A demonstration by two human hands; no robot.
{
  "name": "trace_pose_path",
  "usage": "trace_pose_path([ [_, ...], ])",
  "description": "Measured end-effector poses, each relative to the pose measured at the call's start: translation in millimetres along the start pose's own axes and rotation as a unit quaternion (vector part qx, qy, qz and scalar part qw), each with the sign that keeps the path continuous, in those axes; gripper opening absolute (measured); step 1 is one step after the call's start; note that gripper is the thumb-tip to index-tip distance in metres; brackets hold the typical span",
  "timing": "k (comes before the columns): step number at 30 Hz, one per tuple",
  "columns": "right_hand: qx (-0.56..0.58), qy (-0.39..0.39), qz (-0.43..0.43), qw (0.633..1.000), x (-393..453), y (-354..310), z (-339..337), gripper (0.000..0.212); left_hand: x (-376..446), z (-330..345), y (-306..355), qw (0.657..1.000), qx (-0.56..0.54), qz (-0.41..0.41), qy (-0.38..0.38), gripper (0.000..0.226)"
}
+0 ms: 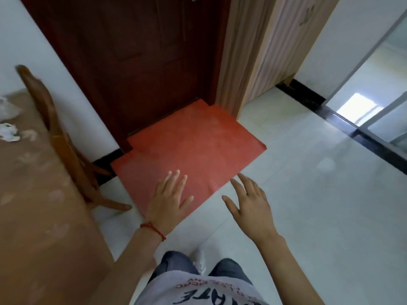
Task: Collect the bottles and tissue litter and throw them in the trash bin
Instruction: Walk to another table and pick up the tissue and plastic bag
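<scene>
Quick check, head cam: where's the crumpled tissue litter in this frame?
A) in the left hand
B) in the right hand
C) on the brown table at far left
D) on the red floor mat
C: the crumpled tissue lies on the brown table at the far left edge, while the left hand and right hand are both spread open and hold nothing, in front of the red floor mat.

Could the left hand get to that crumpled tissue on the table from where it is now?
Probably, but not without moving. The left hand is open, holds nothing and hangs over the red mat, while the tissue lies far off to the left on the table. Nothing blocks the way; the chair stands beside the table.
</scene>
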State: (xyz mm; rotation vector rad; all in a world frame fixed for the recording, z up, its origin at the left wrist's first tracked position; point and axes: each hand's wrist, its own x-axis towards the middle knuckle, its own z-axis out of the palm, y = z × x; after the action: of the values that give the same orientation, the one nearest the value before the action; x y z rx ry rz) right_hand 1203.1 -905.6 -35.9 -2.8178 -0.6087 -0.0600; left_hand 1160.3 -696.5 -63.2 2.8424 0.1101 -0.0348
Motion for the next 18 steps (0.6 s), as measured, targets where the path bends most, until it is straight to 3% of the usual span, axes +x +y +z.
trace_pose_path([
  [3, 0.002, -0.018, -0.035, 0.999, 40.8, -4.2, 6.6, 0.051, 20.0, -8.4, -17.1, 0.999, -0.011, -0.048, 0.013, 0.061],
  [7, 0.008, -0.051, -0.089, 0.995, 105.3, -11.1, 14.0, 0.063, 51.1, -17.3, -37.3, 0.994, -0.014, -0.108, 0.028, 0.065],
  [11, 0.01, -0.07, -0.135, 0.988, 181.5, -17.7, 23.5, 0.05, 95.2, -22.2, -59.1, 0.986, -0.014, -0.159, 0.052, 0.068],
  [18, 0.006, -0.099, -0.206, 0.974, 310.3, -28.4, 28.8, 0.053, 178.7, -45.4, -92.4, 0.966, -0.027, -0.244, 0.078, 0.068],
])
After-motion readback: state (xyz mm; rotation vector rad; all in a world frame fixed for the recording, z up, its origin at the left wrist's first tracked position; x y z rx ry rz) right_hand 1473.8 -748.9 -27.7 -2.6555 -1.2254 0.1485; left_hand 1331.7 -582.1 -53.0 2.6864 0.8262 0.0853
